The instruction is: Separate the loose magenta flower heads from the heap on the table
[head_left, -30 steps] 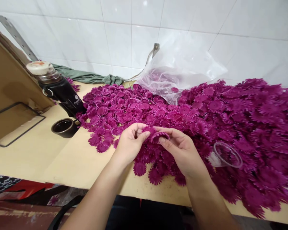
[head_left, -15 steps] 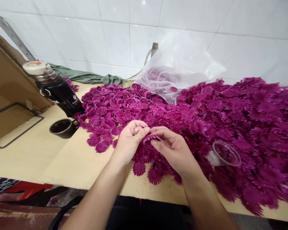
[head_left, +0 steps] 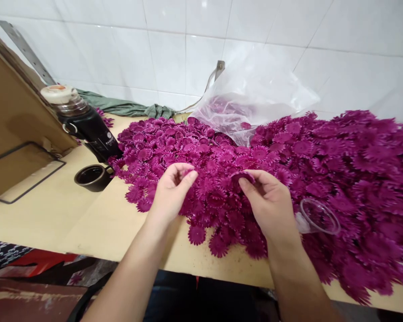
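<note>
A large heap of purple artificial flower heads (head_left: 218, 201) spreads over the table, with notched petals and flat round centres. My right hand (head_left: 268, 197) pinches one purple flower head (head_left: 242, 179) between thumb and fingers, just above the heap. To its left, my left hand (head_left: 176, 188) has thumb and forefinger pressed together over the heap. A bit of purple shows by those fingertips, but I cannot tell whether it is held or lies behind. The two hands are apart.
A black flask (head_left: 87, 125) with a white lid leans at the left, beside a dark mug (head_left: 93, 179). A clear plastic bag (head_left: 255, 94) rests behind the heap against the tiled wall. A clear plastic cup (head_left: 319, 217) lies among the flowers at right. Cardboard (head_left: 23, 103) stands far left.
My hands were together at one flower head and have now moved apart. The flower head went to the right with my right hand, while my left hand drew back to the left.
</note>
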`<state>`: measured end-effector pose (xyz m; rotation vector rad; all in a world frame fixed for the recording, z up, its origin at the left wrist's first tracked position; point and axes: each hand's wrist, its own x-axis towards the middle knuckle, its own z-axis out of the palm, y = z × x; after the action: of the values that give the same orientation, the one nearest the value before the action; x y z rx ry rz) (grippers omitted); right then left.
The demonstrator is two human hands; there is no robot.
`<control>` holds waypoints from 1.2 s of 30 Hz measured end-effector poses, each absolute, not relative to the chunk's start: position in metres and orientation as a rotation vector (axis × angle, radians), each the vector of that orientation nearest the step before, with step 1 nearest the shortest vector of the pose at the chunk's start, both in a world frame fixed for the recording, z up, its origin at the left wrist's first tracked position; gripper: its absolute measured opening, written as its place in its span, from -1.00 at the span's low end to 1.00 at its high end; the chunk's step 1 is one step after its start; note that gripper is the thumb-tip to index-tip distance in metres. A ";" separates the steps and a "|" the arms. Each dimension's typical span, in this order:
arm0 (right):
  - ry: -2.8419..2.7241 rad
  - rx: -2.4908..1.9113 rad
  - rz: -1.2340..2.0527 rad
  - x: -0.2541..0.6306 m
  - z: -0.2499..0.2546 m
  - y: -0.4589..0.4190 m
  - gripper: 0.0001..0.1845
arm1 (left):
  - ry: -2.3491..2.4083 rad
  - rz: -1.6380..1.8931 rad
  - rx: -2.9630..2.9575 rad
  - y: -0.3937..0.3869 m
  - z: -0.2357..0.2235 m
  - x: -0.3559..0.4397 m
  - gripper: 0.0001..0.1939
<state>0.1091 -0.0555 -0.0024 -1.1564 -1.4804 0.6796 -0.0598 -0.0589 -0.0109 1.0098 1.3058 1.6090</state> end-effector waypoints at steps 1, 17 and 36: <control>-1.507 -1.125 0.660 0.110 -0.003 -0.054 -0.90 | 1.403 1.598 1.111 -0.059 -0.011 -0.060 -0.78; -1.691 -1.203 0.711 0.084 -0.010 -0.058 -0.59 | 1.087 1.403 1.003 -0.073 -0.016 -0.030 -0.89; -1.804 -1.062 0.785 0.084 0.006 -0.063 -0.71 | 1.130 1.391 1.030 -0.064 -0.017 -0.042 -0.52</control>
<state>0.0843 -0.0625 0.0062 -1.0619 -1.8042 0.7849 -0.0419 -0.0636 -0.0169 1.0303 1.1299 1.3910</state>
